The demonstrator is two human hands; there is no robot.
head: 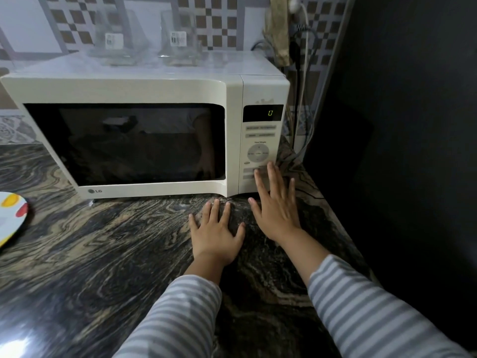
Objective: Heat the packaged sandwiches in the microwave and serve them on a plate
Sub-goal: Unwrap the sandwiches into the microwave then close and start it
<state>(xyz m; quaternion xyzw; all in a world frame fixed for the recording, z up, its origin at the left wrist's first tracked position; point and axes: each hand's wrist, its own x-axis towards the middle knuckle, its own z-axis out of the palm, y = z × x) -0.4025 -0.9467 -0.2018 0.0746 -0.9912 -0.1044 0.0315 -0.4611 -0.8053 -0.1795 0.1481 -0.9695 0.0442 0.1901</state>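
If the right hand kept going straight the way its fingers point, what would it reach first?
Probably the microwave: the right hand has straight fingers aimed at the lower buttons of the control panel. They overlap those buttons already, though actual contact is unclear.

Microwave (144,89): cream-white casing, black door window, green "0" on dark display (263,112). Countertop (103,254): dark stone, swirling tan and grey veins. Sleeves (366,306): grey and white stripes. Plate (10,218), left edge: white with yellow and red patches. Wall tiles (214,19), top: brown, grey and white checks.
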